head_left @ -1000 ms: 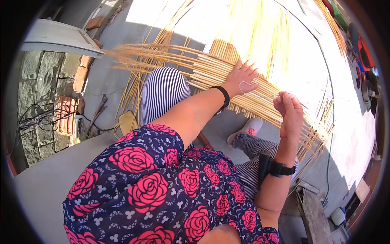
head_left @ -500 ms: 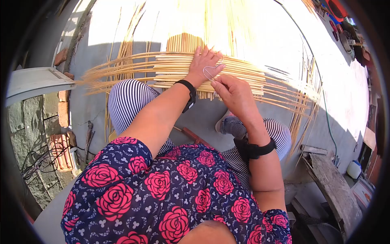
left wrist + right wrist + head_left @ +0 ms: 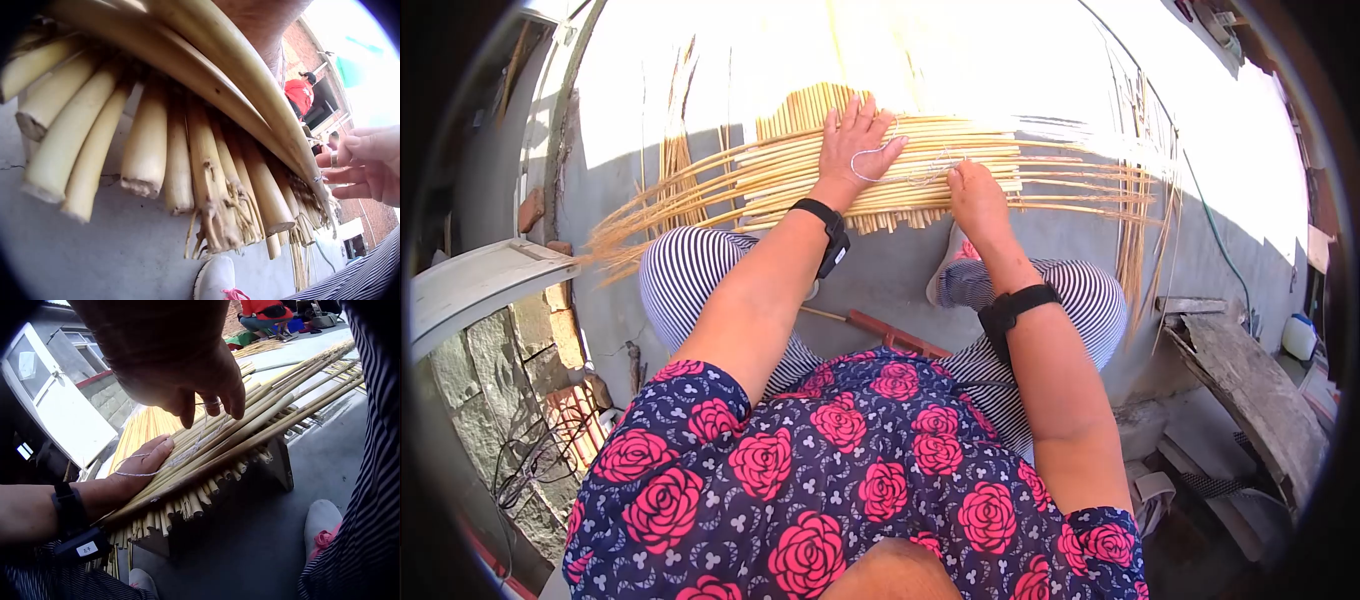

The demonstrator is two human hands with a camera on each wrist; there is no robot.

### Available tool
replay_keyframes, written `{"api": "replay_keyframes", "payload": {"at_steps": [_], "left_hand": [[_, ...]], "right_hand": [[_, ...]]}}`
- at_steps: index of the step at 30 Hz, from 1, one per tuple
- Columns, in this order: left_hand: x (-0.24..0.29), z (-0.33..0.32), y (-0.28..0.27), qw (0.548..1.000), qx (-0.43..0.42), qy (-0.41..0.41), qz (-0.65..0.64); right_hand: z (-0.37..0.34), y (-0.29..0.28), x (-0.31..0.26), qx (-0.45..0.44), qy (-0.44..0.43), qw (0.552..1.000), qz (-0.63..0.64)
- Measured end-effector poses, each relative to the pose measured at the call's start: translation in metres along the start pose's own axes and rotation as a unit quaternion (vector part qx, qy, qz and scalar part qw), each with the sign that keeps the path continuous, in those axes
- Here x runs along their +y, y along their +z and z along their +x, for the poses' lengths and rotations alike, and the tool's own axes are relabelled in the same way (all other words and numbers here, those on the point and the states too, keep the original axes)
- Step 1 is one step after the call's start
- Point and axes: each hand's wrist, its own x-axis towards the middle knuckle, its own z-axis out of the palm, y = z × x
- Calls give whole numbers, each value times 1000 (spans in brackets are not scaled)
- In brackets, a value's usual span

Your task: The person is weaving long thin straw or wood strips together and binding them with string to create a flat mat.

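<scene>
Left hand (image 3: 852,150): flat on the crosswise stalks (image 3: 800,165), palm down, fingers (image 3: 868,112) apart.
Right hand (image 3: 980,200): over the same stalks, to the right of the left hand; fingers (image 3: 237,400) clamped on the white cord (image 3: 203,434).
White cord: loops round the left thumb, then runs across the stalks up to the right hand.
Crosswise stalks: pale, side by side in front of the knees, feathery tips (image 3: 620,235) out to the left.
Lower stalks (image 3: 820,100): run away from the person, under the crosswise ones; cut ends (image 3: 144,184) poke out on the near side, some with root stubs.
Support: upright board (image 3: 281,465) below the stalks.
Near person: striped trousers (image 3: 690,280), light shoe (image 3: 322,528) with pink laces, red-brown bar (image 3: 890,330) between the legs.
Right side: weathered plank (image 3: 1250,380), thin hose (image 3: 1220,240).
Background: person in red (image 3: 300,94).
</scene>
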Motion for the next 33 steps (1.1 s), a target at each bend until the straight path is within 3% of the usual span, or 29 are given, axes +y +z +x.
{"api": "replay_keyframes", "payload": {"at_steps": [2,8,10,12,15,18,25,33], "left_hand": [[0,-1,1,1000,-9,0,6],[3,-1,2,1000,-11,1,-10],[4,1,-2,1000,-17,1,-19],[1,-2,0,999,-12,-9,-45],[0,-4,-2,998,-27,-19,-49],[0,-2,3,998,-10,-21,-60],[5,1,-2,999,-31,-21,-34],[6,3,-5,998,-60,-27,-14]], "right_hand": [[-6,18,17,-29,-44,998,-31],[-3,19,16,-42,-40,996,-71],[-4,1,7,-74,-99,983,-137],[-3,9,17,-75,-136,981,-120],[3,14,21,-126,-46,989,-60],[1,19,31,-113,-96,986,-82],[-5,19,15,-149,-46,979,-132],[-5,17,13,-152,-75,971,-166]]}}
